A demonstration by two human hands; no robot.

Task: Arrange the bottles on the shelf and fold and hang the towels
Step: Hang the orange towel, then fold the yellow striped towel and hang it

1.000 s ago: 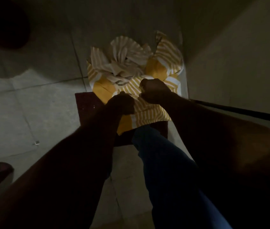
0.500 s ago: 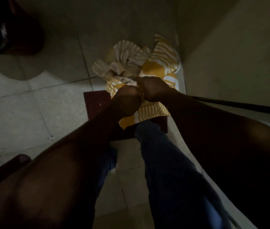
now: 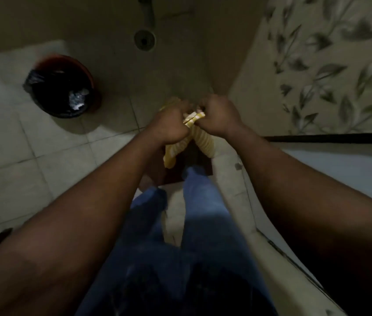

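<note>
Fists both clamped, I see left hand [image 3: 171, 127] at nine o'clock and right hand [image 3: 220, 117] at three pinching the yellow-and-white striped cloth towel [image 3: 204, 141] — its length hanging toward six.

Both hands [image 3: 171, 126] have lifted the towel [image 3: 203, 139] up.

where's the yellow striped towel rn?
Head view, centre: towel gripped by left hand and right hand, hanging above the dark mat, right of the bin.

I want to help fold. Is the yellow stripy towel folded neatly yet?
Not yet: it's bunched. The left hand and right hand grip the towel close together, and it hangs crumpled.
</note>
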